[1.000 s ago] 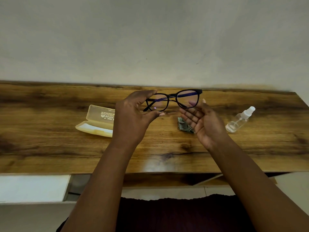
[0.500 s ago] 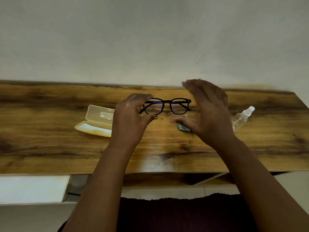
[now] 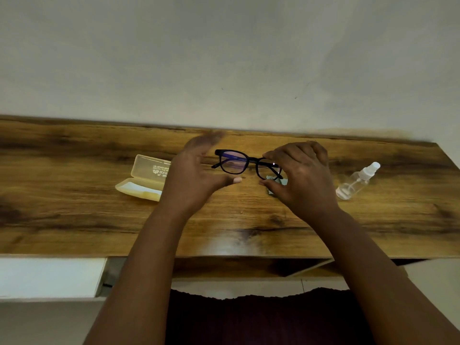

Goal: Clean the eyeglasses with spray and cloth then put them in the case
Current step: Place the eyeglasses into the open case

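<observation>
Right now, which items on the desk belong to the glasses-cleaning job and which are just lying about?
Job items:
- eyeglasses, held by the right hand; left hand open beside them
- cloth, mostly hidden behind the right hand
- spray bottle, lying on its side
- case, open

Lying about:
- nothing else on the wooden desk

The near half of the counter [image 3: 74,220] lies bare, an open lane from nine to three o'clock. Farther back, the open case [image 3: 144,180] blocks ten o'clock, the spray bottle [image 3: 358,181] two o'clock. Between them the eyeglasses [image 3: 245,164], cloth [image 3: 275,183] and both hands fill twelve o'clock.
</observation>
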